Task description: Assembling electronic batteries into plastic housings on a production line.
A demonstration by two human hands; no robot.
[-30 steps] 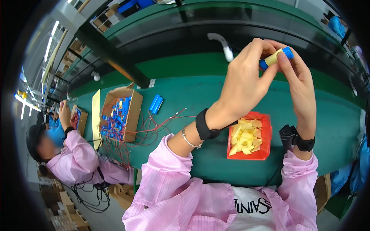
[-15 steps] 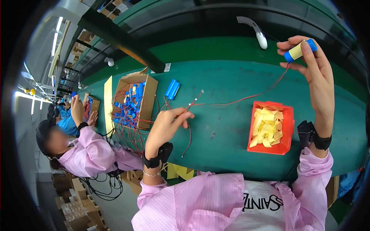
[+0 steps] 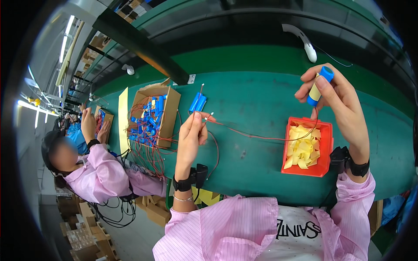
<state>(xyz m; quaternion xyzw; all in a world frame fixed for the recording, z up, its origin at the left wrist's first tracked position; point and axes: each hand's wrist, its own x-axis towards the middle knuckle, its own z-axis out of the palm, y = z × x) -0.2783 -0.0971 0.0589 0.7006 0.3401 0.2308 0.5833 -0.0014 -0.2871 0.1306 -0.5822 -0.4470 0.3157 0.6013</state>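
On the green bench (image 3: 261,100), an open cardboard box (image 3: 153,116) sits at the left, filled with blue cylindrical cells and red wires. Just right of it lies a loose pair of blue cells (image 3: 197,103). An orange-red tray (image 3: 324,150) stands at the right, holding yellow paper strips (image 3: 300,145). A yellow sheet (image 3: 123,114) lies flat on the bench left of the box.

Right hand (image 3: 337,102): raised above the tray, fingers closed on a blue cell with a tan wrap (image 3: 318,87), held roughly upright. Left hand (image 3: 191,137): thumb and forefinger pinched on a red wire (image 3: 261,137), which runs across the bench to the cell.

Compared with half a second ago, the left hand has lifted off the bench and now holds the wire end higher; the right hand has drawn slightly toward the centre, the cell unchanged in its grip. One second ago both hands met at the cell.

Surface: green mat, level, with a raised dark shelf behind it; a white hand tool (image 3: 305,41) rests on that shelf. At far left a second person (image 3: 93,167) in a pink smock (face not described) works at a smaller box (image 3: 103,118). Stacked cartons stand on the floor at lower left, and ceiling strip lights run along the left rim.
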